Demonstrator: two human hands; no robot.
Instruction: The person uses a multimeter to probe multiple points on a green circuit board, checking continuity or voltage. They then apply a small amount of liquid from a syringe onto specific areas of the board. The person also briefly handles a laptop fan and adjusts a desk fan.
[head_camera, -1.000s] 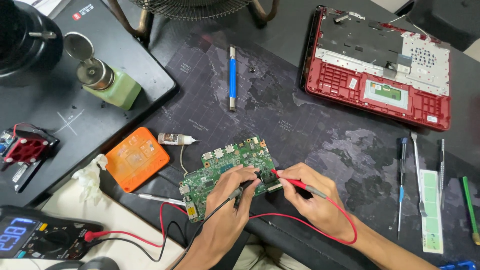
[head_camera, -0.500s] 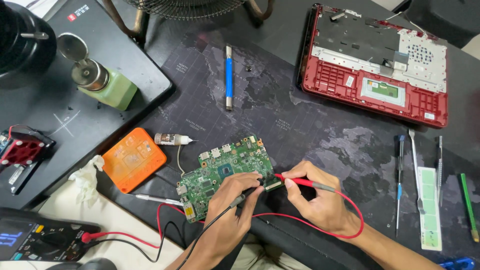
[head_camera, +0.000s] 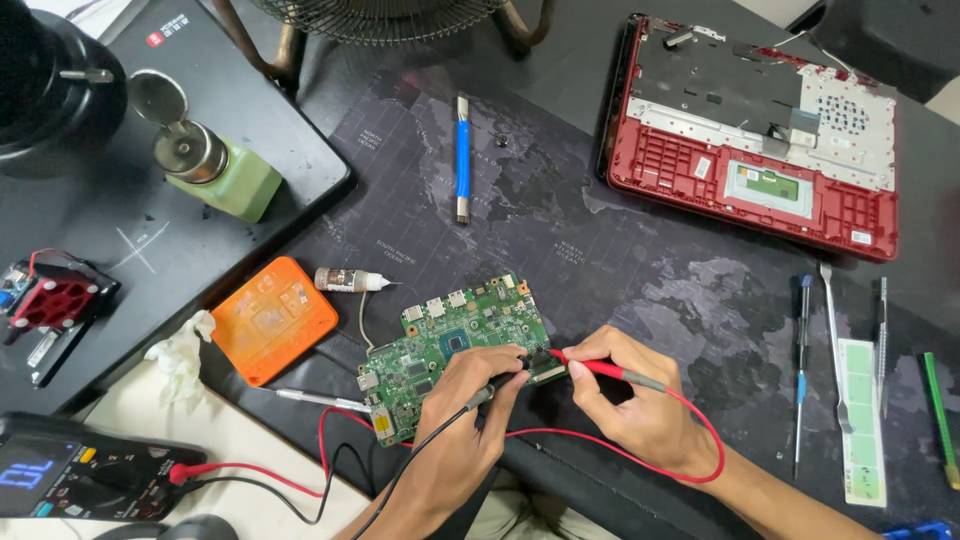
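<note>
Probing a green circuit board (head_camera: 440, 345) lying flat on the dark mat (head_camera: 600, 230), our left hand (head_camera: 470, 400) pinches the black probe (head_camera: 480, 397) while our right hand (head_camera: 635, 395) pinches the red probe (head_camera: 610, 370), both tips at its right edge. We judge it light, stiff, fragile; grip its edges. A multimeter (head_camera: 80, 480) sits lower left.

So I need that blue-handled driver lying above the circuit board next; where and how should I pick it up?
Grip the blue screwdriver around the middle of its blue handle, coming straight down from above. It lies flat on the dark mat, running up-down in the view, with bare mat on both long sides, so fingers probably fit either side. The metal ends are thinner and likely harder to pinch.
</note>
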